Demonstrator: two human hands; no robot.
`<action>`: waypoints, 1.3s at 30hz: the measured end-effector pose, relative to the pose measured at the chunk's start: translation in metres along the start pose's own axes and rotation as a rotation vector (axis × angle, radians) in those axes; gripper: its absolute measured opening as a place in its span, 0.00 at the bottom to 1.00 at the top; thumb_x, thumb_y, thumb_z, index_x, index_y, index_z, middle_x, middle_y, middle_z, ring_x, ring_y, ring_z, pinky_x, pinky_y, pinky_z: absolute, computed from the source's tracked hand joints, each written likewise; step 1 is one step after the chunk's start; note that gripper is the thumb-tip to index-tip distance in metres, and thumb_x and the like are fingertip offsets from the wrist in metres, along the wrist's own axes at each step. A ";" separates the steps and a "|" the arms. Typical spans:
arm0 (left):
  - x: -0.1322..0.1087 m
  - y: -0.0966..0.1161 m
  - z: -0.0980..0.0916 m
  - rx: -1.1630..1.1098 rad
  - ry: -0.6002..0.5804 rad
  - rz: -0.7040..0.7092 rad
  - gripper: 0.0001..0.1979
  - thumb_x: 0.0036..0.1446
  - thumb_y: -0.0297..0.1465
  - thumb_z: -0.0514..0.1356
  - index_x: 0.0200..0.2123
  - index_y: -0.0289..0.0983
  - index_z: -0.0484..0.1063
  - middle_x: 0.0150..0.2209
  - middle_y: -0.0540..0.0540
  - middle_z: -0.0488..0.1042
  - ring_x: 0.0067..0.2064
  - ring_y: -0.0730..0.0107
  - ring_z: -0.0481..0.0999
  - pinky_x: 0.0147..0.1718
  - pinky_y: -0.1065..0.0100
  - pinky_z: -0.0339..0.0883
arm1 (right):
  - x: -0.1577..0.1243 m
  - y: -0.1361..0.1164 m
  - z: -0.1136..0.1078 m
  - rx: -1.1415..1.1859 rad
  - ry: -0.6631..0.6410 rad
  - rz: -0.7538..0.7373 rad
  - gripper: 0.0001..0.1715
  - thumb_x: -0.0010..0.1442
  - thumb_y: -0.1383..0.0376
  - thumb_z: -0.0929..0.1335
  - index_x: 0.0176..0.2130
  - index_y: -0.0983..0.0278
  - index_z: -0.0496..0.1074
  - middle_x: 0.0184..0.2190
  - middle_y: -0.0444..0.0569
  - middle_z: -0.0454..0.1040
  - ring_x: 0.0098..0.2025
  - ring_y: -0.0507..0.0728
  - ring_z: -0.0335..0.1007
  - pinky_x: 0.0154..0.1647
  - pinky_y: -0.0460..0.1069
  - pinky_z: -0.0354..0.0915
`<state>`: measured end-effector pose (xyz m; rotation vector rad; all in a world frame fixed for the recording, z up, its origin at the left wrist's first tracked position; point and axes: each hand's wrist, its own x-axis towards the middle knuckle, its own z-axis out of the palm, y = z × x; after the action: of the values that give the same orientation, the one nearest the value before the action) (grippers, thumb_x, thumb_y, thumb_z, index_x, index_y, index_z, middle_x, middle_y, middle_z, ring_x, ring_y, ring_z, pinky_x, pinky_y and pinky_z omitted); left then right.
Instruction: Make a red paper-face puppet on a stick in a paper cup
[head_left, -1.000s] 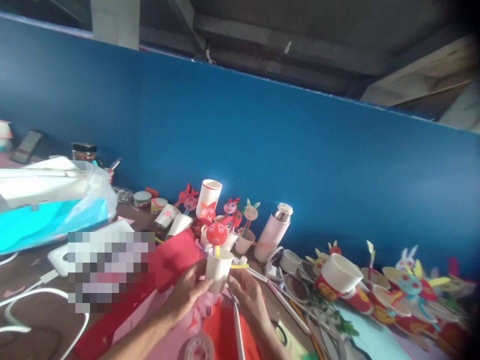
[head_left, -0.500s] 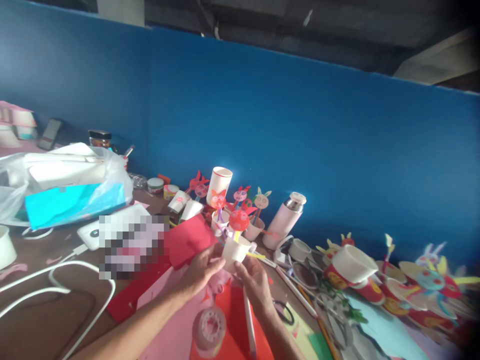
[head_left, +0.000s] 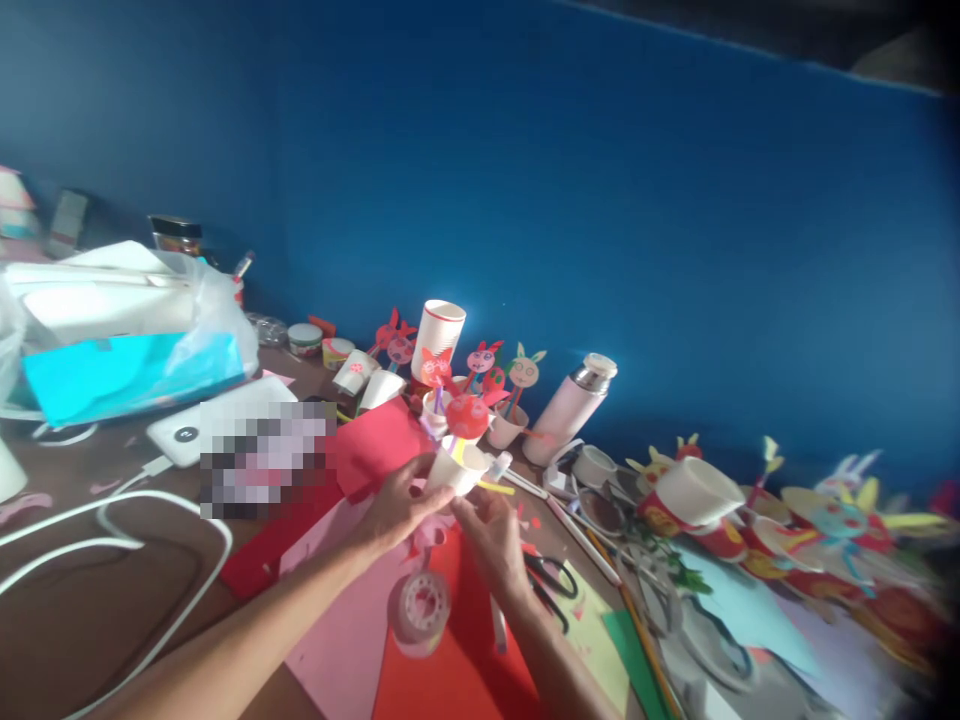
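Both my hands hold a small white paper cup (head_left: pixel 456 468) above sheets of red and pink paper (head_left: pixel 360 640). A round red paper face (head_left: pixel 467 416) on a yellow strip stands up out of the cup. My left hand (head_left: pixel 396 510) grips the cup's left side with the fingers curled. My right hand (head_left: pixel 487 530) pinches the cup's base from the right. A roll of clear tape (head_left: pixel 422 605) lies on the paper just below my hands.
Finished paper-cup animals (head_left: pixel 495 385) stand against the blue wall with a pink flask (head_left: pixel 568 408). Black scissors (head_left: pixel 551 577) lie right of my hands. More cups and paper figures (head_left: pixel 757 530) crowd the right. A plastic bag with boxes (head_left: pixel 120 340) and white cable (head_left: pixel 112 540) lie left.
The view has tipped downward and the cup sits more tilted in my hands. Both hands keep their hold on it.
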<state>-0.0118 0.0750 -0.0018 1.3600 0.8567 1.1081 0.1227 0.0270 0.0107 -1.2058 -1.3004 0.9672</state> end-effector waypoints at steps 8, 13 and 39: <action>0.010 0.006 -0.014 0.084 0.121 0.014 0.23 0.47 0.42 0.62 0.43 0.34 0.71 0.41 0.40 0.76 0.42 0.55 0.74 0.36 0.64 0.69 | 0.004 0.001 -0.048 -0.291 0.049 0.039 0.11 0.53 0.64 0.66 0.35 0.64 0.76 0.29 0.46 0.78 0.33 0.56 0.73 0.34 0.48 0.66; 0.015 -0.004 -0.018 0.018 0.214 0.071 0.24 0.47 0.40 0.63 0.46 0.33 0.68 0.44 0.38 0.74 0.46 0.54 0.73 0.40 0.61 0.69 | 0.003 -0.003 -0.121 -0.525 0.126 0.060 0.11 0.53 0.62 0.65 0.32 0.64 0.76 0.24 0.44 0.75 0.27 0.55 0.69 0.28 0.46 0.61; 0.035 0.018 -0.085 0.123 0.580 0.254 0.26 0.46 0.42 0.62 0.48 0.35 0.68 0.44 0.41 0.74 0.41 0.59 0.74 0.37 0.66 0.68 | -0.050 0.025 -0.130 -1.383 0.004 -0.081 0.14 0.58 0.59 0.61 0.39 0.57 0.74 0.37 0.48 0.77 0.39 0.61 0.74 0.38 0.54 0.65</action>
<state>-0.0841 0.1315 0.0148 1.2862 1.2028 1.7186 0.2508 -0.0304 -0.0081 -2.0903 -2.0536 -0.1663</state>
